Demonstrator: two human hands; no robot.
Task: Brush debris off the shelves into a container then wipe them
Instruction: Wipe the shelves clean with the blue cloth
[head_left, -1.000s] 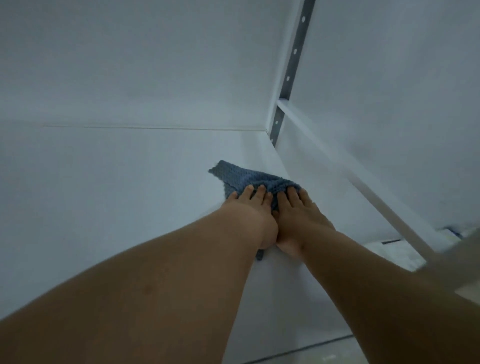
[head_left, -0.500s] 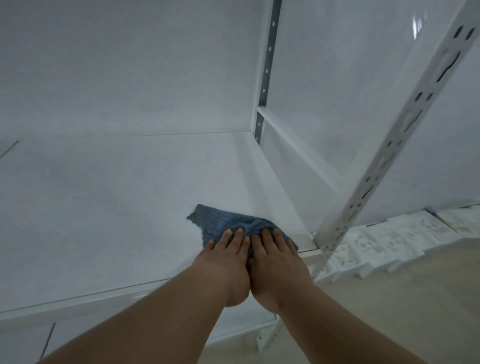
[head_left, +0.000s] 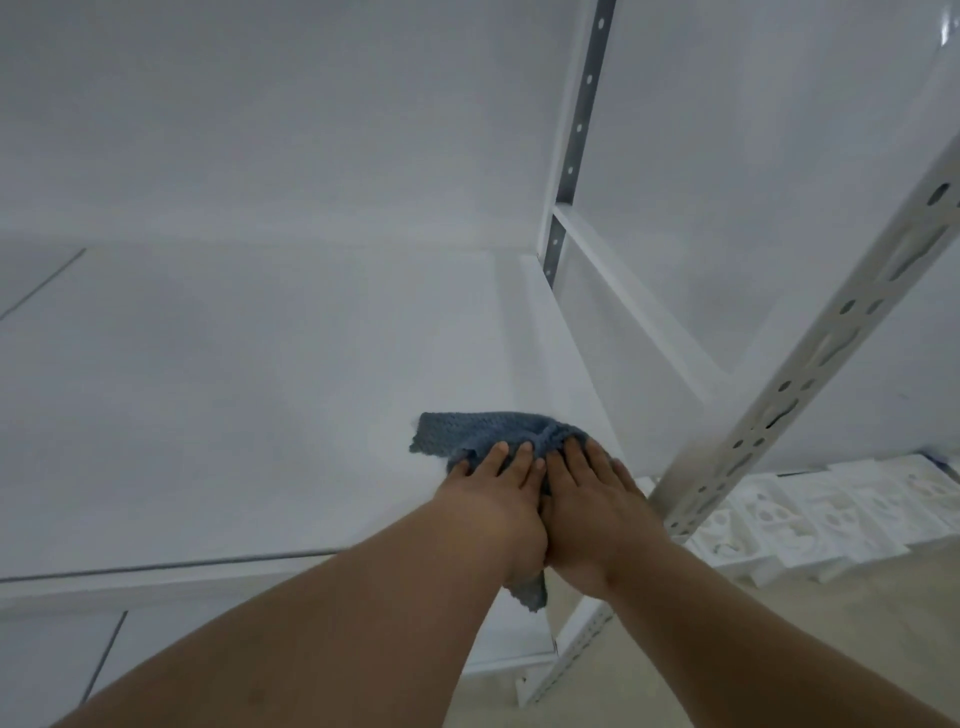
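Low in the frame's centre, the left hand (head_left: 498, 499) and right hand (head_left: 592, 504) lie flat, fingers straight, pressing the blue knitted cloth (head_left: 483, 431) onto the white shelf (head_left: 260, 415). It looks soft, light and bunch-prone, so broad palm pressure probably suits it better than a pinch.

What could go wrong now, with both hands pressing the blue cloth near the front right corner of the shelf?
1. A corner of the blue cloth already hangs over the shelf front edge; it may slip off.
2. The right hand is close to the perforated metal upright and could knock against it.
3. The left hand overlaps the right, so they wipe a narrow strip.
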